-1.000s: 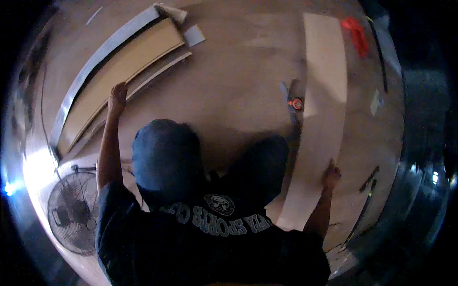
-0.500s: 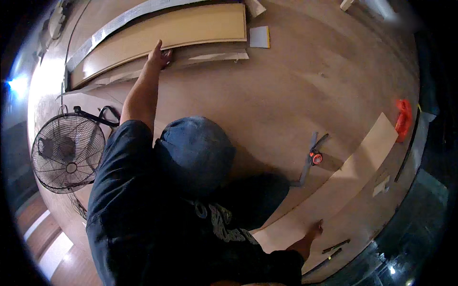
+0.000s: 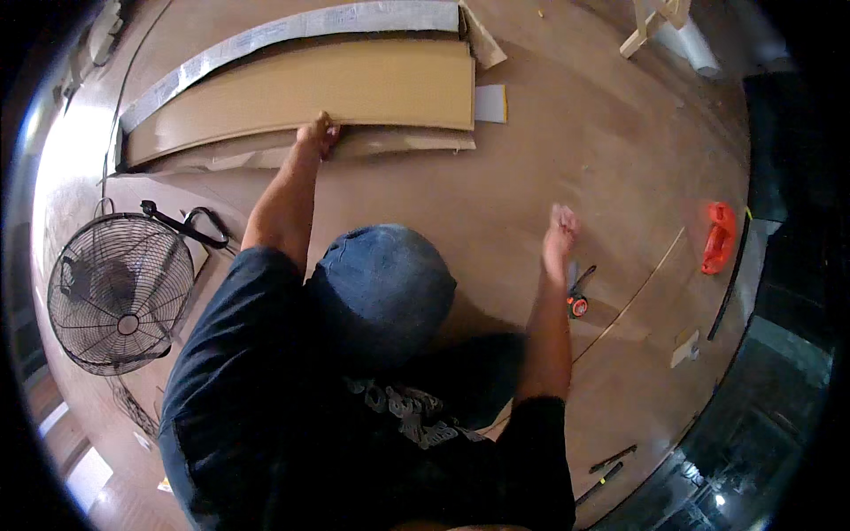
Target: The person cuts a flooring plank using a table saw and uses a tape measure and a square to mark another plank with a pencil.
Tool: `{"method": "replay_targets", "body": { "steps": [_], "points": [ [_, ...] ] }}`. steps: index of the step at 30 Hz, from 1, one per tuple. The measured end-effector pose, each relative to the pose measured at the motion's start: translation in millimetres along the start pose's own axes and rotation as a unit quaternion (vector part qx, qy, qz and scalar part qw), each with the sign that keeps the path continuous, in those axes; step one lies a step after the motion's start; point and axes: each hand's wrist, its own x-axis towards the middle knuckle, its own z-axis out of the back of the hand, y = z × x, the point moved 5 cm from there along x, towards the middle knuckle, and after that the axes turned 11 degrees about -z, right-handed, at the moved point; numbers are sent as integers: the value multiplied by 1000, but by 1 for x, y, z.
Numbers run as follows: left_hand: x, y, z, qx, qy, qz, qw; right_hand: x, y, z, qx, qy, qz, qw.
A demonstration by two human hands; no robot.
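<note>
Brown floor [image 3: 496, 190] here, pretty dim toward the R side, w/ a big fan [image 3: 121, 296] on the left & a red thing [image 3: 719, 237] way off right, can't tell exactly what it is. The board [image 3: 372, 84] is up top-left, lying lengthwise in its opened box [image 3: 292, 28], white card [image 3: 490, 103] just past its R end. L hand [image 3: 319, 133] is on the near long edge, approx mid-length: thumb over the top face, fingers curled by the edge, so imo that grip is clenched on the board, tho the fingertips underneath are hidden. R hand [image 3: 560, 232] is up over the floor, well apart from the board, grip released afaict, nothing visible in it (bit blurry tho). Tips fwiw: a long board like this prob flexes & twists if held at one pt only, so I'd get the R hand on the R end too, keep it level, and go easy on the thin edges & corners since they'd likely chip. Also watch the box flap [image 3: 482, 40] at that end, could snag, and mind the orange-ringed tool [image 3: 578, 306] near the R forearm.
</note>
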Motion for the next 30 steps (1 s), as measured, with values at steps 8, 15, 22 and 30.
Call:
{"method": "replay_targets", "body": {
  "steps": [8,15,22,30],
  "points": [
    [-184,26,23,346,218,-42,911,-36,0,-166,-204,147,-241,937],
    [-290,-107,28,774,159,-501,354,-115,99,-85,-176,165,-140,960],
    [-318,-135,-66,578,340,-675,308,-129,246,81,42,46,-117,991],
    [-462,-286,-220,485,315,-780,241,-312,184,154,305,36,10,952]
  ]
}}
